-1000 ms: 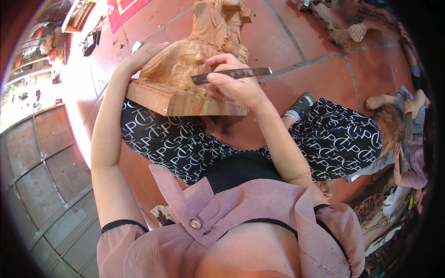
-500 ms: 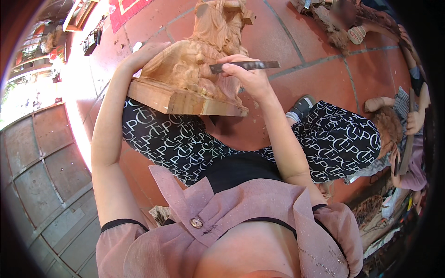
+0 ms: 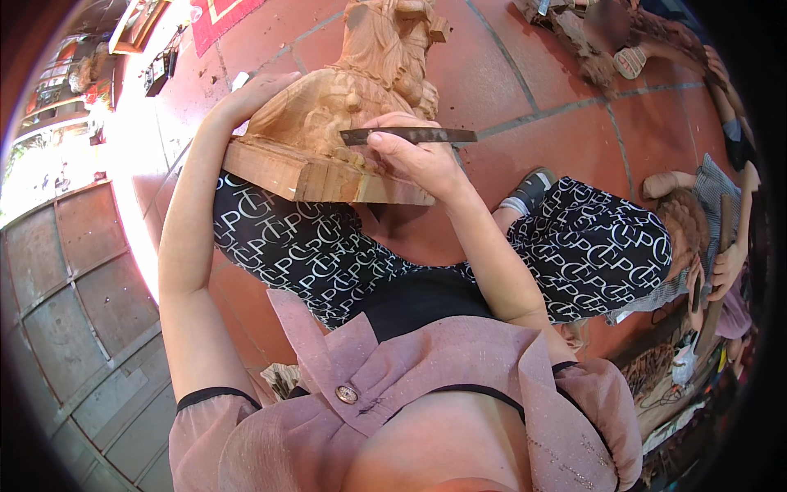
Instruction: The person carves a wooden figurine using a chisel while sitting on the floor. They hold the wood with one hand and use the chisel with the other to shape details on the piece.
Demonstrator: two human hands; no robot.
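Note:
A pale wooden carving (image 3: 311,107) with figures and folds cut in relief rests with its thick flat base above my left thigh. My left hand (image 3: 256,92) wraps over its far left side, and the fingertips are partly hidden behind the wood. In my right hand (image 3: 422,160) a thin, dark, slightly curved strip (image 3: 447,135) is pinched between thumb and fingers. The strip's left end meets the lower carved front, just above the base. Whether it is a file, a blade or an abrasive strip I cannot tell.
Red floor tiles (image 3: 484,82) spread around my legs. Co-workers sit close on the right; one person's hand (image 3: 725,271) is near a long wooden piece. Rough brown wood (image 3: 566,41) lies at the far right. A metal panel (image 3: 74,279) stands at the left.
My right hand has moved left and slightly down with the dark strip, which now lies nearly level. My left hand stays on the carving. A co-worker's hand at the right has moved down.

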